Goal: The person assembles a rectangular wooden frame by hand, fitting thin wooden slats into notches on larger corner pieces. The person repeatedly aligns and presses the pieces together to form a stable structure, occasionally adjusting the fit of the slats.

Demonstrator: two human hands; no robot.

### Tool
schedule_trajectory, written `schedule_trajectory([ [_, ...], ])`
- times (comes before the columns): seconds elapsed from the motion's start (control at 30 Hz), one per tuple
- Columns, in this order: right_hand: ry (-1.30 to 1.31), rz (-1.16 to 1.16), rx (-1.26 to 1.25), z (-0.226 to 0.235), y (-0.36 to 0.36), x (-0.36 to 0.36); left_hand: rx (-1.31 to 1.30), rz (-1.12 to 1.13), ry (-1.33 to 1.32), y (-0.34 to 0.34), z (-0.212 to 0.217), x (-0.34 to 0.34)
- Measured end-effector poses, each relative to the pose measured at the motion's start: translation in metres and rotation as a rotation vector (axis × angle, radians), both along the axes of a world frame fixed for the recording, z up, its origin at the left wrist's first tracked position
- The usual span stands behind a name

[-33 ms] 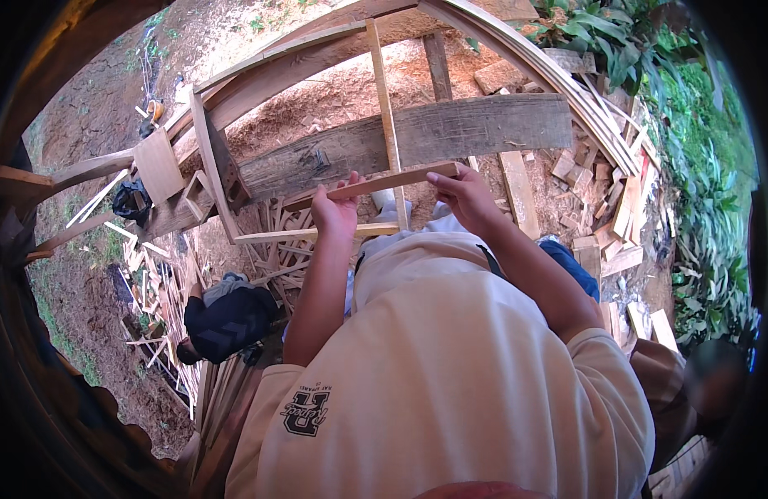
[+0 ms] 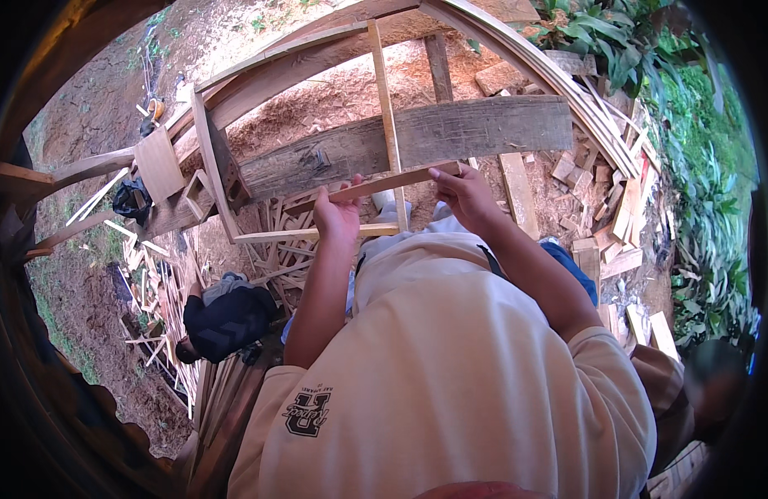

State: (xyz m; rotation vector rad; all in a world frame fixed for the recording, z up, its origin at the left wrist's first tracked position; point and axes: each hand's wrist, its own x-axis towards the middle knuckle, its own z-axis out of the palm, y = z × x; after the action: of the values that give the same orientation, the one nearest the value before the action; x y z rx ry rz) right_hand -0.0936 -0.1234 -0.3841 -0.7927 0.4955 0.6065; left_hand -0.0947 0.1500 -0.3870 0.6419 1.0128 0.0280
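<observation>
My left hand (image 2: 339, 216) is closed on the left part of a thin, narrow wooden slat (image 2: 392, 182), its fingers curled over the upper edge. At the slat's right end my right hand (image 2: 468, 200) pinches it, the thumb lying on its face. I hold the slat roughly level in front of my waist, and its left tip sticks out past my left hand. Behind and around it is a frame of light wooden strips (image 2: 382, 91), one upright strip crossing close to the slat's middle. A weathered grey plank (image 2: 492, 130) lies just beyond my hands.
Wood offcuts (image 2: 584, 179) litter the ground at right, and scrap sticks (image 2: 155, 291) are heaped at left. A person in a dark shirt (image 2: 230, 323) bends low at left; another person's sleeve (image 2: 660, 382) shows at right. Long curved strips (image 2: 538, 71) and leafy plants (image 2: 625, 41) stand beyond.
</observation>
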Motion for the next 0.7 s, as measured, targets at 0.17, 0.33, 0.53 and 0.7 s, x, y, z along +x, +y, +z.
schedule_trajectory([
  [0.17,0.022,0.013,-0.001,-0.034,-0.020,0.023,0.076,0.029,0.064,-0.003,0.021,-0.048],
  [0.33,0.103,0.098,-0.066,-0.054,-0.041,0.057,0.073,-0.099,0.159,0.042,-0.027,-0.128],
  [0.53,0.143,0.223,-0.092,-0.076,-0.053,0.090,0.123,-0.314,0.136,0.036,-0.039,-0.165],
  [0.7,0.188,0.206,-0.205,-0.097,-0.033,0.116,0.505,-0.849,0.216,0.016,-0.058,-0.176],
])
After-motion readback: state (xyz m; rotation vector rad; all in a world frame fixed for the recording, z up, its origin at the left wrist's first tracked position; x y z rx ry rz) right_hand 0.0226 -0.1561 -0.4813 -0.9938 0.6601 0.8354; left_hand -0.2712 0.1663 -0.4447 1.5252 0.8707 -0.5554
